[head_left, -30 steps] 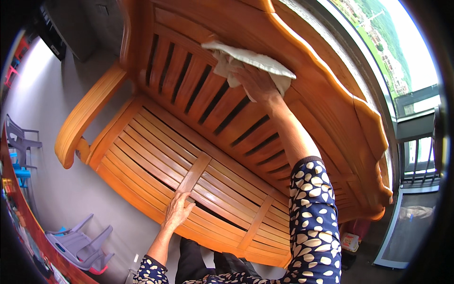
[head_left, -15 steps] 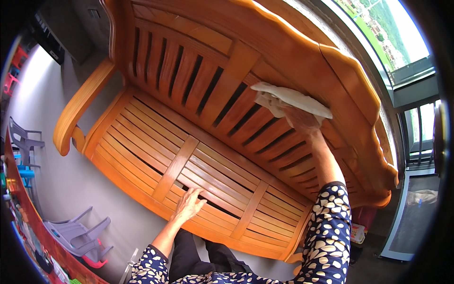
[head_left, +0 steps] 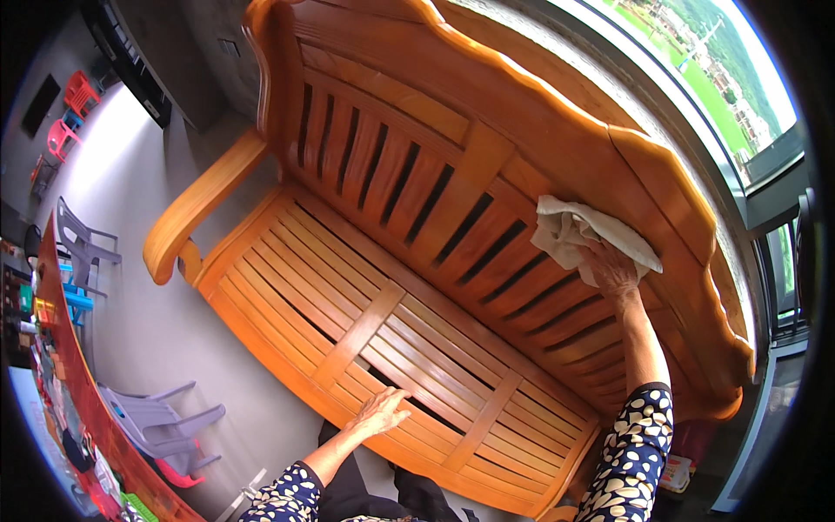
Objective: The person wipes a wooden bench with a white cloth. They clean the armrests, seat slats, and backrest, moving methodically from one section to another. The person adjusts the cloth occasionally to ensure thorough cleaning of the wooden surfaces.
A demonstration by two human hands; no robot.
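A wooden bench with a slatted seat (head_left: 352, 335) and a slatted backrest (head_left: 487, 161) fills the middle of the view. High on the right part of the backrest, my right hand (head_left: 611, 268) presses a white cloth (head_left: 574, 230) against the wood, just above the slats. The cloth is bunched on its left side and hangs out past my fingers; the fingertips are partly hidden in it. My left hand (head_left: 380, 412) rests on the front part of the seat, fingers stretched over the slats, holding nothing.
The bench's curved armrest (head_left: 196, 209) sticks out at left. Grey plastic chairs (head_left: 165, 422) stand on the floor beside a red-brown table edge (head_left: 83, 374) loaded with small items. Behind the backrest runs a window (head_left: 722, 87). A box (head_left: 676, 474) lies low at right.
My view has shifted, so the bench sits lower and farther right in it. My right hand has slid the cloth slightly right along the backrest. The left hand stays on the seat.
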